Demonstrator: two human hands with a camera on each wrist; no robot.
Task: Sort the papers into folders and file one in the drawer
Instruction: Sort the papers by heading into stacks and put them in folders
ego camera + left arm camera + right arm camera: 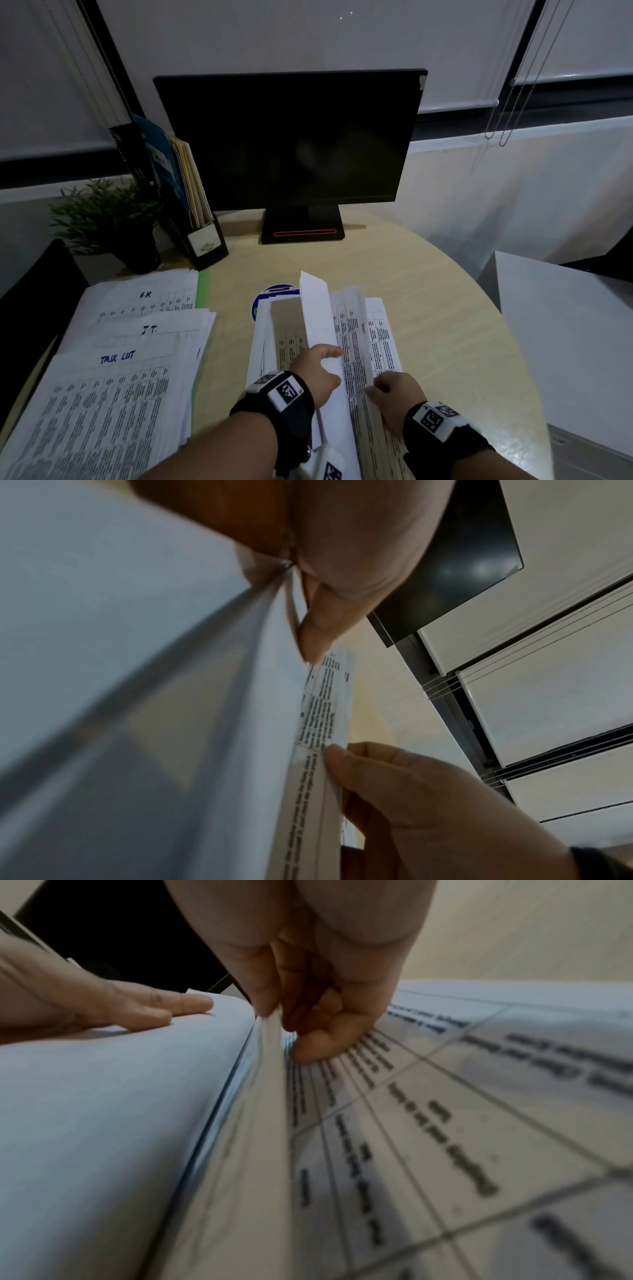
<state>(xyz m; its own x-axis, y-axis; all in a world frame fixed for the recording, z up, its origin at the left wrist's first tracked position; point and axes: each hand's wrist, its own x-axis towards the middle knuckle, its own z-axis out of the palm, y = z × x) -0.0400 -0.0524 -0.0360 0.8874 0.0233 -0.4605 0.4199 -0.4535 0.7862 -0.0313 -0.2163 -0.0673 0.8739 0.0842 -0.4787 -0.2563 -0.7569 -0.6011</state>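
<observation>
Dim desk [428, 291], dark monitor [291, 137] up top. Lower middle, my left hand [317, 371] holds back turned sheets [317, 308] while my right hand [394, 394] pinches one page [352, 335] of the stack; I'd bet a loose pinch grabs two.

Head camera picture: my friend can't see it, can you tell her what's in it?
Two hands leaf through papers on a round desk: left hand lifts pages, right hand pinches one. More papers lie left, a dark monitor behind.

White papers [113, 394] printed with black tables and blue handwriting are seen at lower left; a pale wood-grain table [428, 308] and a black monitor [291, 137] are shown.
</observation>
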